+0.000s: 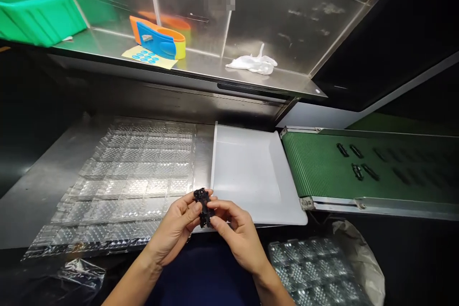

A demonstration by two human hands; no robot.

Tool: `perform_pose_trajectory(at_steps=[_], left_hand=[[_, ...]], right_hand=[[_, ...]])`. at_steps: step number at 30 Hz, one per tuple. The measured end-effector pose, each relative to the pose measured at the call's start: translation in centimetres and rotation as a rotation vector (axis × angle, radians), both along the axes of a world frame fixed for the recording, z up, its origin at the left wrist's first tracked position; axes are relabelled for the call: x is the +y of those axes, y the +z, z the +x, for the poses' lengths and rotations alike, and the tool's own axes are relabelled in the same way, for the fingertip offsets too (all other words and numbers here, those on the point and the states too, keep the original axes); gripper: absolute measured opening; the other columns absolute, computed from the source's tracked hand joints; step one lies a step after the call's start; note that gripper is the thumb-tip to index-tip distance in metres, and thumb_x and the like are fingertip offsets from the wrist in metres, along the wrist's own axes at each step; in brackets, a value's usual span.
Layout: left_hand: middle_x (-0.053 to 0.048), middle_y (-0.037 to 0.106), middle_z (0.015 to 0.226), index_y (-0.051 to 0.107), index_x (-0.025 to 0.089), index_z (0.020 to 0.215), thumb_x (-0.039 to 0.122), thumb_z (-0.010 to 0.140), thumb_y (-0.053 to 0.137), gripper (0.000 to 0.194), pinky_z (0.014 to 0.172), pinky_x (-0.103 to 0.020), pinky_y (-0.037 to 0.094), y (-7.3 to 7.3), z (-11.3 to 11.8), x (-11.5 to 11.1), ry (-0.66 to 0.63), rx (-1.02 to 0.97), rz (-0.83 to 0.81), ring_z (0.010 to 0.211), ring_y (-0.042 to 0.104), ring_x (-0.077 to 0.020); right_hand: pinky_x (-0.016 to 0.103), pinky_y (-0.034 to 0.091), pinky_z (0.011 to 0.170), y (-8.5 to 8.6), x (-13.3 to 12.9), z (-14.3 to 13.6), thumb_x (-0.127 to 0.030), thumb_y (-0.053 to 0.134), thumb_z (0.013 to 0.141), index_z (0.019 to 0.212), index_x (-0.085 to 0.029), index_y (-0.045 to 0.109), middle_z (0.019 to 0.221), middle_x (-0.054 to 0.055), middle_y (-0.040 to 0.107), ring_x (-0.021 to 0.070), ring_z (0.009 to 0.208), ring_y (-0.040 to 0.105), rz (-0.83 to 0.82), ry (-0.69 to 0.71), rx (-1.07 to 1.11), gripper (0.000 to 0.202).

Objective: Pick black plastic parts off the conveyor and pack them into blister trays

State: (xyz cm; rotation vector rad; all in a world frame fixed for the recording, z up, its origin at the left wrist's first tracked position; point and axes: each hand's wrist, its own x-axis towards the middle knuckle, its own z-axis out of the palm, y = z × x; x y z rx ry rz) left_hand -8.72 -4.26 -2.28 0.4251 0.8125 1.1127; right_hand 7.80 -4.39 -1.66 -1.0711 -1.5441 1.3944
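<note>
A small black plastic part (pixel 204 207) with an irregular, notched outline is held up between both of my hands, over the front edge of the bench. My left hand (pixel 179 224) pinches it from the left, thumb lying along its side. From the right, my right hand (pixel 234 229) grips it with thumb and fingers. Just behind my hands is a white tray (pixel 251 172) with a low rim. A clear plastic compartment tray (pixel 139 172) lies to the left of them.
Several similar black parts (pixel 356 171) sit on a green conveyor belt (pixel 315 167) at right. Above, a metal shelf (pixel 204 64) carries a green bin (pixel 43 14), a blue and orange-yellow strap (pixel 158 40), a sticker sheet (pixel 148 57) and white crumpled material (pixel 254 63). More clear trays (pixel 315 267) stand lower right.
</note>
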Motion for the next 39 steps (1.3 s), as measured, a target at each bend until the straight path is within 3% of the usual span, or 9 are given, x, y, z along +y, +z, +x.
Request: perform_pose_trajectory(at_steps=[2,5,8,14,21,25,29,33,39], left_hand=[[-0.007,0.077,0.096,0.075,0.02,0.103,0.034,0.072,0.082,0.035,0.079,-0.022,0.049,0.3,0.6,0.5,-0.061,0.05,0.002,0.093,0.067,-0.0191],[-0.009,0.076,0.1,0.074,0.018,0.105,0.035,0.073,0.082,0.037,0.081,-0.026,0.05,0.7,2.0,1.3,-0.201,0.1,0.021,0.097,0.067,-0.0236],[-0.011,0.075,0.104,0.074,0.017,0.106,0.037,0.075,0.08,0.038,0.079,-0.026,0.049,0.8,4.1,2.1,-0.285,0.063,0.031,0.099,0.066,-0.0249],[-0.011,0.074,0.103,0.074,0.018,0.106,0.042,0.075,0.079,0.039,0.082,-0.028,0.051,0.6,8.8,3.6,-0.354,-0.084,-0.044,0.09,0.067,-0.0208],[-0.01,0.073,0.102,0.074,0.019,0.103,0.041,0.072,0.081,0.038,0.078,-0.026,0.051,0.8,14.5,6.6,-0.451,-0.028,-0.007,0.087,0.066,-0.0194],[-0.009,0.072,0.102,0.073,0.022,0.103,0.039,0.068,0.084,0.04,0.075,-0.029,0.052,-0.2,17.9,8.4,-0.555,-0.004,-0.008,0.088,0.065,-0.0219],[-0.006,0.071,0.099,0.074,0.024,0.101,0.048,0.07,0.08,0.039,0.076,-0.028,0.052,-1.2,20.8,9.6,-0.593,-0.027,-0.072,0.087,0.064,-0.0205],[-0.009,0.069,0.114,0.071,0.024,0.112,0.049,0.081,0.069,0.039,0.089,-0.034,0.05,-0.8,22.2,10.0,-0.628,-0.103,-0.042,0.102,0.062,-0.0245],[-0.01,0.07,0.111,0.071,0.02,0.112,0.042,0.079,0.075,0.04,0.082,-0.029,0.047,0.2,21.9,10.7,-0.673,-0.004,0.038,0.097,0.063,-0.023]], right_hand=[[0.037,0.052,0.085,0.4,0.5,1.7,-0.045,0.069,0.083,0.117,-0.029,0.067,0.099,0.006,0.06,0.0207,0.091,0.059,0.213,-0.027,-0.216,0.037],[0.045,0.043,0.104,1.1,1.8,4.3,-0.049,0.079,0.072,0.14,-0.028,0.048,0.132,0.013,0.052,0.0298,0.122,0.05,0.482,0.032,-0.411,0.078],[0.044,0.041,0.108,1.8,3.0,6.7,-0.047,0.076,0.076,0.147,-0.028,0.038,0.135,0.011,0.056,0.028,0.127,0.05,0.563,0.152,-0.396,0.082],[0.047,0.04,0.108,2.1,4.1,11.0,-0.048,0.082,0.068,0.143,-0.029,0.044,0.132,0.009,0.06,0.0297,0.13,0.047,0.524,0.071,-0.352,0.086],[0.045,0.035,0.111,2.1,5.1,16.4,-0.048,0.082,0.068,0.14,-0.029,0.045,0.138,0.006,0.056,0.0272,0.132,0.043,0.523,-0.015,-0.451,0.083],[0.04,0.034,0.112,1.9,5.9,19.2,-0.049,0.08,0.07,0.139,-0.026,0.047,0.14,0.006,0.055,0.0249,0.133,0.043,0.498,-0.059,-0.488,0.079],[0.036,0.035,0.112,1.6,6.7,22.1,-0.05,0.08,0.07,0.135,-0.022,0.052,0.137,0.007,0.057,0.0221,0.13,0.046,0.473,-0.089,-0.435,0.076],[0.036,0.036,0.111,1.3,6.7,23.8,-0.05,0.083,0.065,0.132,-0.024,0.055,0.133,0.008,0.059,0.0223,0.128,0.049,0.373,-0.194,-0.346,0.077],[0.037,0.038,0.11,0.7,6.8,23.9,-0.048,0.087,0.061,0.131,-0.027,0.056,0.135,0.006,0.057,0.023,0.129,0.048,0.265,-0.163,-0.252,0.079]])
